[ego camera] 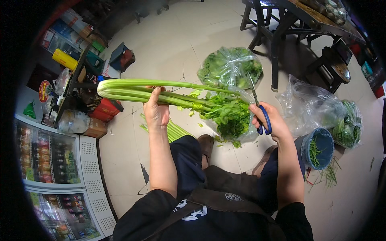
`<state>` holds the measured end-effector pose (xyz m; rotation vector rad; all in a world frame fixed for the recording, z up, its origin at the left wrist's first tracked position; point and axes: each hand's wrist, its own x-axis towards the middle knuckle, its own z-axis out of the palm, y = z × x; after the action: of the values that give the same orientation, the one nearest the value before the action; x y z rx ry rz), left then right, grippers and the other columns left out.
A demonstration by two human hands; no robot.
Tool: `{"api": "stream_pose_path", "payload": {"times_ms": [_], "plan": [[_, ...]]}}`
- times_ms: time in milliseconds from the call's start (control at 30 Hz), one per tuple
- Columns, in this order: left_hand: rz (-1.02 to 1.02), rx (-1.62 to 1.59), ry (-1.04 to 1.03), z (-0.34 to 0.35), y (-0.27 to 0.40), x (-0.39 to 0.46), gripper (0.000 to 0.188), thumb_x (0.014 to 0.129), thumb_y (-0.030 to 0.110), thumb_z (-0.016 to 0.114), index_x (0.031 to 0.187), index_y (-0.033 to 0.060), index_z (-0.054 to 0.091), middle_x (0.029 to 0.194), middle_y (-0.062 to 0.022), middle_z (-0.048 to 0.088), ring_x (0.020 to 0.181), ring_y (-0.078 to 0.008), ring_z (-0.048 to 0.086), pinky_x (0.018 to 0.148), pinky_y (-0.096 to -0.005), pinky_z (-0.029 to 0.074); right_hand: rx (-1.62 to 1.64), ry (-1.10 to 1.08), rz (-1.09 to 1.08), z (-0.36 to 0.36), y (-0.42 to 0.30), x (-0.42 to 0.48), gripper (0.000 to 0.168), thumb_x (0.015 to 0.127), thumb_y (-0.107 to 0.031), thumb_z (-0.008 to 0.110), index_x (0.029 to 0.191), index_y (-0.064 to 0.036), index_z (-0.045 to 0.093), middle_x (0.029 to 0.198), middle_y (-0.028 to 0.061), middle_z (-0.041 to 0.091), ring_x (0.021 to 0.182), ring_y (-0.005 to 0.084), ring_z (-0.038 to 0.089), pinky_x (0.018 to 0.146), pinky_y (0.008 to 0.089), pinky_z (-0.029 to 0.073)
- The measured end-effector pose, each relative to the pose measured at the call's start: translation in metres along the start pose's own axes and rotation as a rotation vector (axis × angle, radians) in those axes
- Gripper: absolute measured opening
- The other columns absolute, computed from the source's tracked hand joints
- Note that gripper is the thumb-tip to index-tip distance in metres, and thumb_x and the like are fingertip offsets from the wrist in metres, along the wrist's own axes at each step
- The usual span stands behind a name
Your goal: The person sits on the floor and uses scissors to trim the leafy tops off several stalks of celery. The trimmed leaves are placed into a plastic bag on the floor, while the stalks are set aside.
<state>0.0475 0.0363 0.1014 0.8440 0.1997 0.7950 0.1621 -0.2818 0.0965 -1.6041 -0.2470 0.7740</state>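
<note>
My left hand [157,110] grips a bunch of celery [129,94] around its stalks, root end pointing left and leafy end to the right. One stalk stands apart along the top of the bunch. In my right hand [268,117] is a pair of scissors [263,119] with blue handles, its blades pointing up and away from me. The scissors are to the right of the celery's leaf end. Below lies a heap of celery leaves [233,120], partly on clear plastic. Trimmed celery stalks [178,131] rest on the floor beside my left leg, partly hidden by it.
Beyond the leaves sits a clear bag of greens [230,66]. To my right are a blue-lined bin [321,149] with green scraps, an empty-looking plastic bag [310,105] and bagged greens [348,126]. A dark table [325,25] and stool [331,64] stand farther right. A drinks fridge [87,162] is at left.
</note>
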Motion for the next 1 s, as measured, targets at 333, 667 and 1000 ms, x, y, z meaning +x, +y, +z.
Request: {"api": "stream_pose_path", "payload": {"times_ms": [333,667,1000], "plan": [[-0.091,-0.231,0.096,-0.005,0.002,0.005,0.007,0.085,0.005,0.060,0.089,0.0100,0.059,0.086,-0.0032,0.063,0.084,-0.0166,0.061,0.097,-0.0553,0.039,0.113,-0.036,-0.043,0.013,0.001,-0.006,0.034,0.094,-0.034,0.057,0.104,-0.002,0.059,0.066,0.0017,0.058,0.057,0.0063,0.053,0.052,0.0191,0.041],[-0.087,-0.481,0.104,0.001,-0.003,0.002,0.036,0.072,-0.016,0.040,0.101,0.0019,0.048,0.110,-0.0137,0.055,0.122,-0.0314,0.046,0.108,-0.0527,0.031,0.077,-0.285,-0.028,0.041,0.008,-0.017,0.029,0.091,-0.031,0.062,0.100,-0.004,0.059,0.069,0.0012,0.058,0.060,0.0062,0.056,0.055,0.0189,0.045],[-0.029,-0.316,-0.004,0.021,0.003,-0.008,0.032,0.077,-0.016,0.042,0.103,0.0012,0.051,0.126,-0.0186,0.053,0.133,-0.0356,0.037,0.112,-0.0525,0.029,0.119,-0.294,-0.004,0.045,0.009,-0.015,0.031,0.092,-0.032,0.061,0.100,-0.003,0.058,0.069,0.0017,0.058,0.060,0.0065,0.056,0.056,0.0197,0.045]]}}
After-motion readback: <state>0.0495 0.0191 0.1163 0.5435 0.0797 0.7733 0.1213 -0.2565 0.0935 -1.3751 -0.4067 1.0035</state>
